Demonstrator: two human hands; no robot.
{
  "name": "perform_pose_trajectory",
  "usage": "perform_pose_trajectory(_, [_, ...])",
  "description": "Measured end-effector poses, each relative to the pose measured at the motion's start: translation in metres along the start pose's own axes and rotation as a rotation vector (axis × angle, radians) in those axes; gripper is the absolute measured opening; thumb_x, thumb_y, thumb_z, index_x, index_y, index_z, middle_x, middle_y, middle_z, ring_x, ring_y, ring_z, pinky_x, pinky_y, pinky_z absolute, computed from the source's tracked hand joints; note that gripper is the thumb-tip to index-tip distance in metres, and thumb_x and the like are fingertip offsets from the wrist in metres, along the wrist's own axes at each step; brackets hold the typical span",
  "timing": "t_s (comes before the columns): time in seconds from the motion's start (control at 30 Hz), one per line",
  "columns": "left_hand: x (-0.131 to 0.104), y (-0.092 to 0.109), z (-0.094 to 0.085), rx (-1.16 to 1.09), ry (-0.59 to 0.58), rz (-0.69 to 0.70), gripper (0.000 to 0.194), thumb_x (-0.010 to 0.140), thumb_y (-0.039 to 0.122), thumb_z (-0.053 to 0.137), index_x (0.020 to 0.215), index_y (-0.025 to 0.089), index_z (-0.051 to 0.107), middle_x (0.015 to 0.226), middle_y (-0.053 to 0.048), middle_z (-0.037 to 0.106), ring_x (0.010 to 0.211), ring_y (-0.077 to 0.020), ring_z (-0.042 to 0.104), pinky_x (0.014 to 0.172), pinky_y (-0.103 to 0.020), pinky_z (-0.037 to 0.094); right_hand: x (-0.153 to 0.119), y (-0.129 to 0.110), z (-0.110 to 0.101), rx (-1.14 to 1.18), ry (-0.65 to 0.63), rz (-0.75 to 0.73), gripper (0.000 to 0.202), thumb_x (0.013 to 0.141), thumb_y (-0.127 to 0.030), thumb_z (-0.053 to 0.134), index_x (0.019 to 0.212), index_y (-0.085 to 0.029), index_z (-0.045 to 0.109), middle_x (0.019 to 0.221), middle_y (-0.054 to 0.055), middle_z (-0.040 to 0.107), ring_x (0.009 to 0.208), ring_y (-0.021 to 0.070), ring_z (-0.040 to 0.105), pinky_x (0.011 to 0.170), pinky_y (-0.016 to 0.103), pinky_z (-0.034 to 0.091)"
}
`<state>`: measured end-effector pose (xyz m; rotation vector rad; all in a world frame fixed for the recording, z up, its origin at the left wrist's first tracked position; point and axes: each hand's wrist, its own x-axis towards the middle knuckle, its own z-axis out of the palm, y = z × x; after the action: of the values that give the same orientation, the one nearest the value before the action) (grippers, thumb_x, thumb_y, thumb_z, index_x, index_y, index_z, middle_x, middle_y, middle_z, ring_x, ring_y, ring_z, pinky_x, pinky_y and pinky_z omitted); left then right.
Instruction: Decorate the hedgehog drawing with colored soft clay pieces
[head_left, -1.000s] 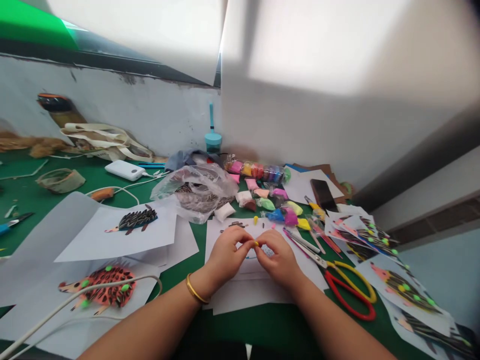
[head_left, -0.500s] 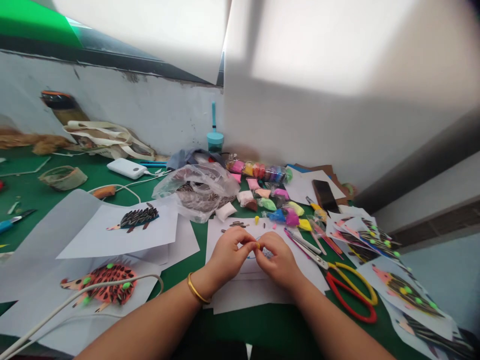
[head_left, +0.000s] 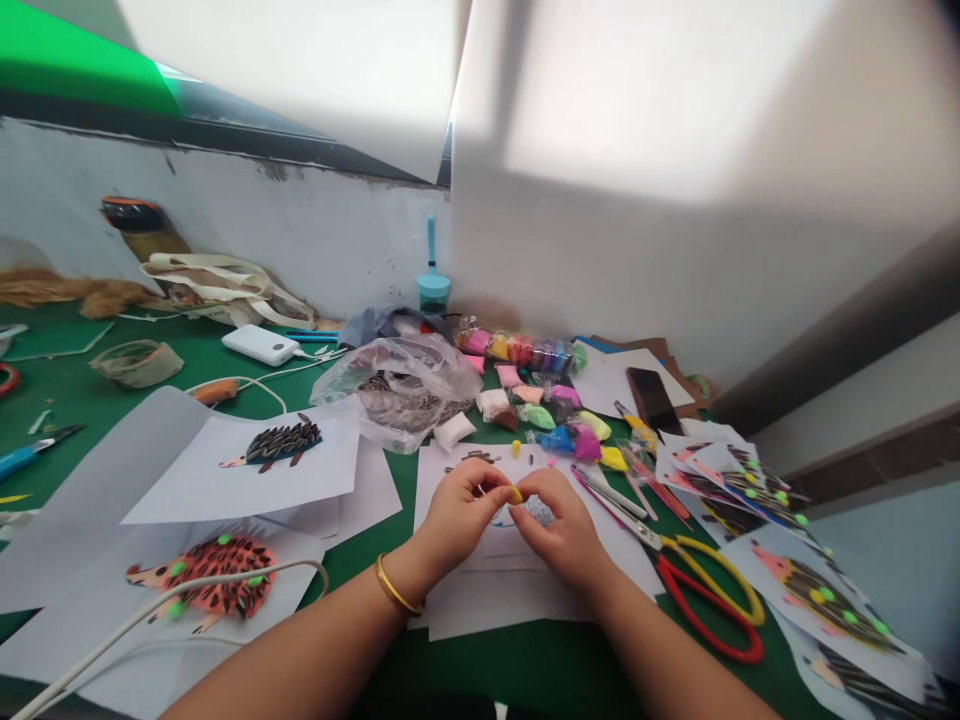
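Over white sheets of paper (head_left: 487,600) both hands meet, pinching a small piece of yellow clay (head_left: 515,495) between their fingertips. My left hand (head_left: 461,510), with a gold bangle on its wrist, grips it from the left. My right hand (head_left: 559,520) holds its right side with thumb and forefinger. Beneath the fingers, a light-blue dotted shape (head_left: 541,512) on the paper is partly hidden. Behind the hands lie sunflower seeds (head_left: 472,458) and a small yellow clay lump (head_left: 516,449).
Scissors with red and yellow handles (head_left: 709,590) lie right of the paper. Coloured clay packets (head_left: 555,438) and a plastic bag of seeds (head_left: 405,390) stand behind. Hedgehog pictures flank the hands, left (head_left: 225,575) and right (head_left: 825,590); a white cable (head_left: 150,605) crosses the left ones.
The view has shifted slightly, so everything sits a little lower and to the right. More of the yellow clay shows between the fingertips, which remain closed on it.
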<state>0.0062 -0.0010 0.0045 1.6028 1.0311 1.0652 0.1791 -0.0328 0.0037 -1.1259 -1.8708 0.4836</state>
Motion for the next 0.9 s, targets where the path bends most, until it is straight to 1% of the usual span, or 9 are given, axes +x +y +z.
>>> perform_pose_trajectory(0.07, [-0.0005,0.0006,0.0004,-0.043,-0.007,-0.002,0.015,0.081,0.032,0.070,0.075,0.019,0.067,0.080,-0.003,0.063,0.077,-0.0166,0.058,0.067,-0.028,0.045,0.0008,0.0000,-0.0005,0.018,-0.012,-0.015,0.006,0.092,-0.025,0.060,0.092,-0.024,0.065,0.086,0.003,0.066,0.085,0.0199,0.058,0.080,0.037,0.045])
perform_pose_trajectory(0.13, [-0.0008,0.0007,0.0004,-0.059,-0.009,-0.001,0.017,0.082,0.035,0.070,0.076,0.018,0.068,0.081,-0.003,0.064,0.078,-0.0172,0.059,0.067,-0.029,0.046,0.0014,0.0004,-0.0009,0.024,-0.005,-0.017,0.010,0.094,-0.024,0.057,0.089,-0.024,0.065,0.082,0.003,0.066,0.083,0.0194,0.058,0.078,0.036,0.045])
perform_pose_trajectory(0.2, [-0.0011,0.0008,0.0003,-0.041,-0.011,0.018,0.016,0.082,0.035,0.070,0.085,0.019,0.070,0.086,-0.004,0.065,0.081,-0.0179,0.060,0.069,-0.029,0.048,0.0015,0.0007,-0.0009,0.011,0.019,-0.009,0.013,0.093,-0.023,0.056,0.082,-0.023,0.063,0.078,0.002,0.063,0.079,0.0192,0.057,0.075,0.036,0.045])
perform_pose_trajectory(0.3, [-0.0022,0.0021,-0.0001,0.038,-0.035,0.100,0.019,0.082,0.033,0.072,0.098,0.022,0.073,0.093,-0.005,0.066,0.088,-0.0193,0.061,0.076,-0.032,0.049,0.0012,0.0003,-0.0004,-0.038,0.032,-0.012,0.014,0.090,-0.021,0.056,0.076,-0.023,0.058,0.074,0.002,0.060,0.076,0.0193,0.055,0.073,0.036,0.044])
perform_pose_trajectory(0.43, [-0.0043,0.0059,-0.0007,0.123,-0.033,0.175,0.008,0.086,0.026,0.067,0.085,0.022,0.073,0.088,-0.004,0.064,0.088,-0.0186,0.060,0.083,-0.033,0.048,0.0008,-0.0014,0.0000,-0.097,0.007,-0.025,0.013,0.088,-0.019,0.056,0.075,-0.023,0.056,0.073,0.002,0.059,0.075,0.0194,0.054,0.072,0.036,0.043])
perform_pose_trajectory(0.57, [-0.0056,0.0088,-0.0010,0.121,-0.039,0.158,0.013,0.088,0.021,0.060,0.079,0.020,0.069,0.086,-0.003,0.062,0.085,-0.0171,0.059,0.079,-0.031,0.047,0.0006,-0.0019,-0.0006,-0.097,0.002,-0.014,0.011,0.088,-0.019,0.057,0.077,-0.022,0.057,0.074,0.002,0.060,0.076,0.0196,0.053,0.072,0.036,0.042])
perform_pose_trajectory(0.7, [-0.0051,0.0069,-0.0002,0.120,-0.045,0.163,0.008,0.085,0.025,0.066,0.079,0.020,0.068,0.086,-0.003,0.062,0.086,-0.0176,0.059,0.079,-0.031,0.047,0.0006,-0.0020,-0.0007,-0.093,0.010,-0.021,0.012,0.086,-0.018,0.058,0.075,-0.022,0.057,0.073,0.002,0.060,0.075,0.0195,0.053,0.072,0.036,0.042])
perform_pose_trajectory(0.77, [-0.0041,0.0045,0.0001,0.111,-0.035,0.162,0.010,0.085,0.026,0.067,0.077,0.019,0.067,0.084,-0.003,0.062,0.084,-0.0175,0.058,0.078,-0.031,0.047,0.0007,-0.0024,-0.0005,-0.077,0.008,-0.019,0.012,0.086,-0.018,0.058,0.075,-0.022,0.057,0.074,0.002,0.060,0.076,0.0195,0.054,0.072,0.036,0.043])
perform_pose_trajectory(0.9, [-0.0024,0.0007,-0.0007,0.069,-0.028,0.143,0.016,0.089,0.030,0.063,0.077,0.019,0.067,0.083,-0.003,0.062,0.083,-0.0174,0.058,0.078,-0.031,0.048,0.0008,-0.0023,-0.0010,-0.001,0.027,0.000,0.010,0.090,-0.021,0.058,0.080,-0.023,0.059,0.077,0.002,0.060,0.079,0.0194,0.055,0.074,0.036,0.045])
